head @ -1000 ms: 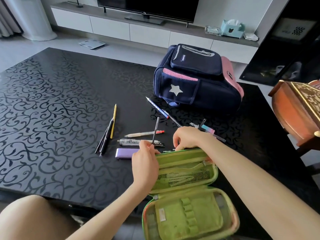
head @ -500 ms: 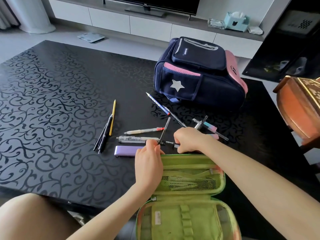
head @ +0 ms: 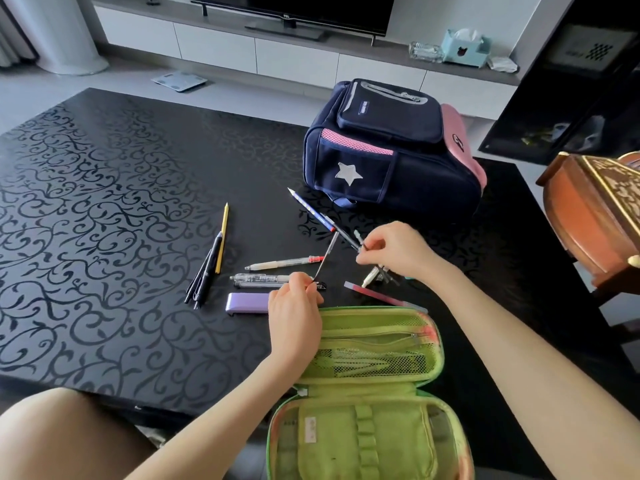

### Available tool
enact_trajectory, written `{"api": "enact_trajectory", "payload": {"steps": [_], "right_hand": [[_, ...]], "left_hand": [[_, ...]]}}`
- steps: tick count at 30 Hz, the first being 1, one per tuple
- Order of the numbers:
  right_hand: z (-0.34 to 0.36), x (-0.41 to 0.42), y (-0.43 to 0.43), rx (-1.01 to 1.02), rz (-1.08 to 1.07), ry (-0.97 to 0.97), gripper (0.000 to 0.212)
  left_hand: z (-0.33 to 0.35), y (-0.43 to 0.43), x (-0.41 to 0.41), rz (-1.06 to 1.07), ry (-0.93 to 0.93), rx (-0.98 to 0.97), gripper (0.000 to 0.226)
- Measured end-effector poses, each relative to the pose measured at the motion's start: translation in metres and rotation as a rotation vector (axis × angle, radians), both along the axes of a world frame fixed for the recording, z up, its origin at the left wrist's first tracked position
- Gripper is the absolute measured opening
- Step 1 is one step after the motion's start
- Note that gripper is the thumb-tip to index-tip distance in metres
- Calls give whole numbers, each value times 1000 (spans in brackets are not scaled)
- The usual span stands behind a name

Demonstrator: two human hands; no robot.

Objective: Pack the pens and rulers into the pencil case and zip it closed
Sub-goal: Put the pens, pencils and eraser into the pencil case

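The green pencil case (head: 367, 362) lies open at the table's near edge, its mesh pocket half flat on the table and its other half hanging over the edge. My left hand (head: 294, 306) pinches the lower end of a thin dark pen (head: 327, 252) just beyond the case. My right hand (head: 398, 251) pinches a dark pen (head: 348, 237) further back, above a small pile of pens (head: 375, 275). A pink ruler (head: 381, 296) lies flat between that pile and the case. More pens lie to the left: a white one with a red cap (head: 284, 263), a clear one (head: 259, 278), several black ones (head: 206, 271), a yellow pencil (head: 222, 237), and a blue pencil (head: 310, 209).
A navy and pink backpack (head: 391, 157) stands on the black patterned table (head: 104, 220) behind the pens. A purple flat box (head: 246, 303) lies left of my left hand. A wooden chair (head: 595, 220) stands at the right. My bare knee (head: 69, 434) shows at the lower left.
My right hand has moved up and to the right, away from the case's rim, and now pinches a pen. The pink ruler it covered is now exposed. My left hand stays on the thin pen.
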State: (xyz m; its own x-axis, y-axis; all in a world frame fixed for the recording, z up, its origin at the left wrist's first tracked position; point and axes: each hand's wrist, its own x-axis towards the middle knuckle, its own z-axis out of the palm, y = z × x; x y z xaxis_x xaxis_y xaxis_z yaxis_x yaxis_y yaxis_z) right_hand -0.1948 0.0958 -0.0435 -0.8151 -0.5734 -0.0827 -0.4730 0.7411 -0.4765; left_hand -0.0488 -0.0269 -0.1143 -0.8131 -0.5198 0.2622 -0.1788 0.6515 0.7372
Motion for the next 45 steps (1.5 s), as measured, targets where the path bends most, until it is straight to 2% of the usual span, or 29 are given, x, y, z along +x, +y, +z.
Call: {"api": "enact_trajectory", "payload": {"steps": [2, 5, 7, 9, 12, 14, 17, 20, 23, 25, 31, 36, 39, 42, 45], "right_hand": [[18, 15, 9, -300, -114, -15, 16], [33, 52, 17, -643, -167, -274, 4], [30, 72, 17, -743, -167, -386, 7], [26, 86, 17, -810, -225, -413, 11], [20, 97, 19, -846, -290, -353, 11], [19, 99, 24, -851, -307, -271, 7], [19, 93, 34, -769, -291, -146, 5], [11, 91, 35, -546, -161, -137, 7], [-2, 92, 28, -302, -14, -81, 8], [-8, 93, 22, -213, 38, -54, 10], [-8, 102, 6, -103, 138, -16, 10], [-6, 107, -6, -55, 184, 113, 11], [-2, 102, -8, 9, 219, 22, 14], [1, 93, -6, 101, 215, -138, 21], [0, 83, -3, 231, 255, -178, 15]], "left_hand": [[8, 1, 1, 7, 35, 83, 16], [25, 9, 4, -91, 34, 244, 15], [36, 19, 10, -214, 17, 243, 13], [44, 28, 15, -309, -7, 224, 11], [46, 28, 19, -400, -35, 230, 9], [35, 20, 22, -432, -65, 49, 14], [3, 3, 28, -421, -169, -459, 15], [-13, -3, 36, -390, -205, -644, 19], [-16, -4, 35, -368, -168, -648, 18], [-18, -3, 36, -351, -136, -654, 23], [-12, -1, 46, -300, 142, -591, 21], [-13, 0, 44, -261, 284, -608, 16], [-15, -3, 36, -274, 313, -618, 6], [-15, -2, 31, -319, 313, -635, 8], [-16, 0, 29, -381, 283, -658, 16]]}}
